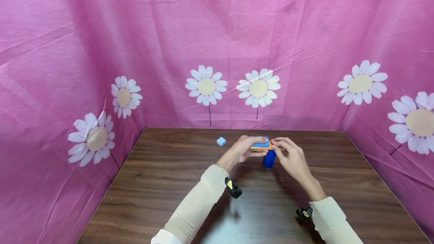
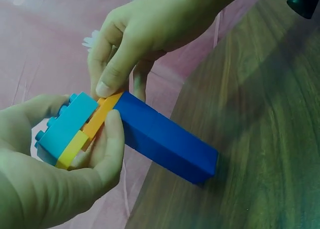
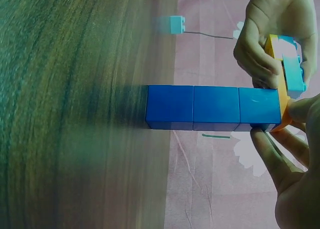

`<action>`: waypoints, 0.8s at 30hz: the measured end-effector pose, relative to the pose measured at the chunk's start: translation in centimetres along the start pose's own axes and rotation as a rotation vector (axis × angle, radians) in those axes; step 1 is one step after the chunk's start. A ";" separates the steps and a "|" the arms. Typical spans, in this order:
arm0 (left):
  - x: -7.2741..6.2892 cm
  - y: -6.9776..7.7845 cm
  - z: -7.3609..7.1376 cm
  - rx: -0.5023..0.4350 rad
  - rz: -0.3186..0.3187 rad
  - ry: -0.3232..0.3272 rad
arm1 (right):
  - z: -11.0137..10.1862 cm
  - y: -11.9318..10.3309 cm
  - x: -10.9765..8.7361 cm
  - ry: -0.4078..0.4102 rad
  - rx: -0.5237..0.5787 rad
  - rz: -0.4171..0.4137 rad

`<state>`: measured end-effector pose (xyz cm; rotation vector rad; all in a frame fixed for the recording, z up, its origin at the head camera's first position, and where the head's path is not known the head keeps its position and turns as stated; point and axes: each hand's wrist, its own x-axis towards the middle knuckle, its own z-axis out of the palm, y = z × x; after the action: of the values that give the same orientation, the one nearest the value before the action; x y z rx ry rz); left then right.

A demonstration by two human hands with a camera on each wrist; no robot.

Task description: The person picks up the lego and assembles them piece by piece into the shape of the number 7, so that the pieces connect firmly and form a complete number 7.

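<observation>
A column of three dark blue toy bricks (image 3: pixel 215 106) stands upright on the table. On its top lies a thin orange brick (image 2: pixel 103 118), which juts out to the left. A light blue brick (image 2: pixel 70 125) sits over the orange one and over a thin yellow brick (image 2: pixel 73 150) beside it. My left hand (image 1: pixel 241 150) grips the overhanging light blue and yellow bricks, thumb above and fingers beneath. With thumb and fingertips, my right hand (image 1: pixel 294 161) pinches the orange brick at the column's top.
A loose light blue brick (image 1: pixel 221 141) lies on the brown wooden table (image 1: pixel 162 168), left of the hands near the back edge. Pink cloth (image 1: pixel 162 48) with printed white daisies hangs behind the table and along both sides.
</observation>
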<state>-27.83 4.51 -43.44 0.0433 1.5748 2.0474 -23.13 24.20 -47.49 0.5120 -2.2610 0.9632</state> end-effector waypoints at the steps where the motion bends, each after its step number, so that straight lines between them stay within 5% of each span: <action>1: 0.0 0.1 0.0 -0.002 -0.008 -0.001 | 0.0 0.0 0.0 0.001 -0.003 -0.001; 8: 0.0 0.3 0.0 -0.043 -0.049 0.000 | 0.1 0.1 -0.1 0.014 -0.022 -0.020; 24: 0.3 -0.2 0.1 -0.055 -0.027 0.026 | 0.3 -0.1 0.0 -0.001 -0.013 0.022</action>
<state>-27.99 4.75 -43.66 -0.0250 1.5263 2.0770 -23.19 23.93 -47.65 0.4825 -2.2771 0.9587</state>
